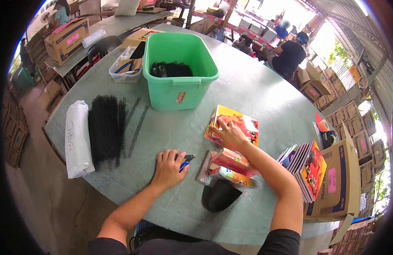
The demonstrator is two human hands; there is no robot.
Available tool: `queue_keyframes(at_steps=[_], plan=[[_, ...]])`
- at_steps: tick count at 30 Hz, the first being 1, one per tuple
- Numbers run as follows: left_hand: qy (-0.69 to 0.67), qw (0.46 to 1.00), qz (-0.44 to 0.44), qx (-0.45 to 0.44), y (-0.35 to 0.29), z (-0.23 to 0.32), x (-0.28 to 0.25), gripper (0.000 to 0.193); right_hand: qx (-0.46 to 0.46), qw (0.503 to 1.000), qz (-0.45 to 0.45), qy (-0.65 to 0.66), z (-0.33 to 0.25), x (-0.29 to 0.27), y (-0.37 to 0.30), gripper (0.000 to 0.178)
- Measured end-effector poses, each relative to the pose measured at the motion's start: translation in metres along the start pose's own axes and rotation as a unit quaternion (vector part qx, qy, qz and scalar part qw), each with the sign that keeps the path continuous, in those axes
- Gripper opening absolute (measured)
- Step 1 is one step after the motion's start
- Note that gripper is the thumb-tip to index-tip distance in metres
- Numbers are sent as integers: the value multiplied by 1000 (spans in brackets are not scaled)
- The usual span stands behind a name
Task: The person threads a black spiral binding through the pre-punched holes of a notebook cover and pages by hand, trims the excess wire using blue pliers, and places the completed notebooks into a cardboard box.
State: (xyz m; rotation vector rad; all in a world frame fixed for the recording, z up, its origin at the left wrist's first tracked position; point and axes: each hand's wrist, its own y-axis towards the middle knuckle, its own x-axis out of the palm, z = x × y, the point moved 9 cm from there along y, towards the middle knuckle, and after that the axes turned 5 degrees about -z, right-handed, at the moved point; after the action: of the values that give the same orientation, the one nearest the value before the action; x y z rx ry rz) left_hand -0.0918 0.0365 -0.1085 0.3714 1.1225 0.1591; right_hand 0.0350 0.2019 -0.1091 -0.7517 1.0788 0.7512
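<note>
Toward the surface's [175, 209] near edge, the left hand [167, 168] grips blue-black pliers [186, 163]. The right hand, loosely spread, touches glossy yellow-red books [250, 126].

Just one head-worn fisheye, looking down and out toward 12 across the counter [175, 127], close over left hand [167, 171] (7 o'clock) and right hand [231, 135] (3).

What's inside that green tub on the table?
In the green tub I can see a heap of black coils, like the ones lying loose on the table. The front wall hides how deep they go and whatever lies beneath.
</note>
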Motion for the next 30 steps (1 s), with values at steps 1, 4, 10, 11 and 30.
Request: queue_keyframes(at_steps=[1, 4, 10, 11, 30], plan=[[-1, 1000, 4, -2, 0, -1, -1, 42, -6, 1000, -3, 18, -1, 1, 0, 60], [3, 1000, 2, 5, 0, 0, -2, 41, -18, 999, -21, 30, -6, 3, -1, 56], [-1, 1000, 9, 9, 0, 1, -2, 41, -53, 998, 30, -3, -12, -7, -6, 52], [-1, 1000, 9, 10, -1, 1, -3, 41, -60, 997, 45, -18, -14, -9, -7, 51], [-21, 1000, -11, -2, -1, -5, 0, 43, -71, 991, -95, 65, -7, -7, 7, 49]])
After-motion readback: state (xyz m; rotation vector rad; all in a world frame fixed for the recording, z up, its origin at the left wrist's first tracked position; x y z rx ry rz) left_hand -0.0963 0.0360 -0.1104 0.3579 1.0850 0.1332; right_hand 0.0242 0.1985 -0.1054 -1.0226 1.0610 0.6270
